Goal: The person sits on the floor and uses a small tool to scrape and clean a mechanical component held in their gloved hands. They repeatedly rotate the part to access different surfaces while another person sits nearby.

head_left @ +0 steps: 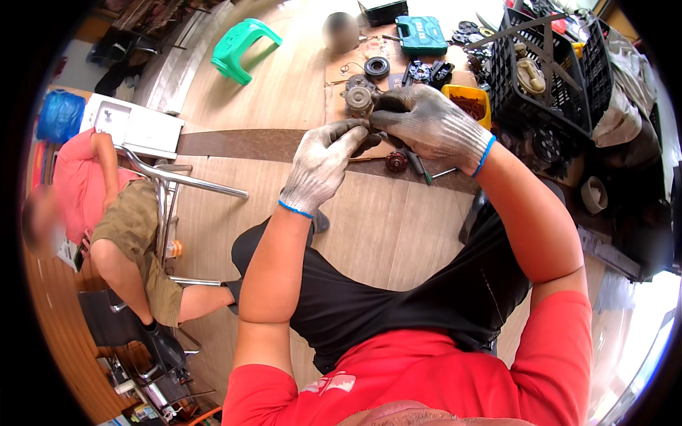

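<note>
Black trousers [398, 302]: nearest, spread below the hands.
Left hand [318, 162]: gloved, thumb and fingertips pressed together; what they pinch, if anything, cannot be told.
Right hand [430, 122]: gloved, fingers curled toward the left fingertips; their grip is hidden.
Round metal part [359, 99]: just beyond the fingertips, between the hands; whether held or resting is unclear.
Reddish-brown part [396, 162]: on the floor, below the right hand.
Yellow bin [486, 97]: beyond the right wrist.
Teal case [422, 35]: farther off.
Green stool [249, 34]: far left of the case.
</note>
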Motion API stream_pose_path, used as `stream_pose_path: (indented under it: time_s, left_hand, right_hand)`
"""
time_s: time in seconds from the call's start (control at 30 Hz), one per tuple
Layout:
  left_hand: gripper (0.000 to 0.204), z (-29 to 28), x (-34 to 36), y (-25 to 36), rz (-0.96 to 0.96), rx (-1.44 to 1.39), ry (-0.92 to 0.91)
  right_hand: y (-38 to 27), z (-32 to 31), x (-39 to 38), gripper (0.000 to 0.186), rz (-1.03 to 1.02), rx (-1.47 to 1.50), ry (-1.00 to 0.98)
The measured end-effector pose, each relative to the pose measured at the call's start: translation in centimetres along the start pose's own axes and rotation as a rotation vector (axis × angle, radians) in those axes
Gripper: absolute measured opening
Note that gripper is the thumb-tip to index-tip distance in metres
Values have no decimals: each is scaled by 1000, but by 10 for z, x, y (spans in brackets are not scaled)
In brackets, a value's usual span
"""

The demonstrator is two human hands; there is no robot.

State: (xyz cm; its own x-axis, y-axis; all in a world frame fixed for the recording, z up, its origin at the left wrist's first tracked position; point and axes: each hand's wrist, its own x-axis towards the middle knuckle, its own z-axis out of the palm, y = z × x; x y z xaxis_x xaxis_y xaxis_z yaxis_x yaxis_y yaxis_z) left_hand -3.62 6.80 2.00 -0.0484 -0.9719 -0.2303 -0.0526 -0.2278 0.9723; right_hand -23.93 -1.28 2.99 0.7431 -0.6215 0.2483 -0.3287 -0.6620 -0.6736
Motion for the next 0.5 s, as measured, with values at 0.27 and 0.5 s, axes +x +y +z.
stream_pose_path:
  time_s: [0.27, 0.5]
  left_hand:
    - [29, -7, 12, -12, 24, -634, 89]
    - [36, -12, 20, -15, 151, -854, 37]
  right_hand:
    - [-26, 25, -8, 20, 468, 693, -25]
    - [-25, 41, -15, 21, 381, 596, -80]
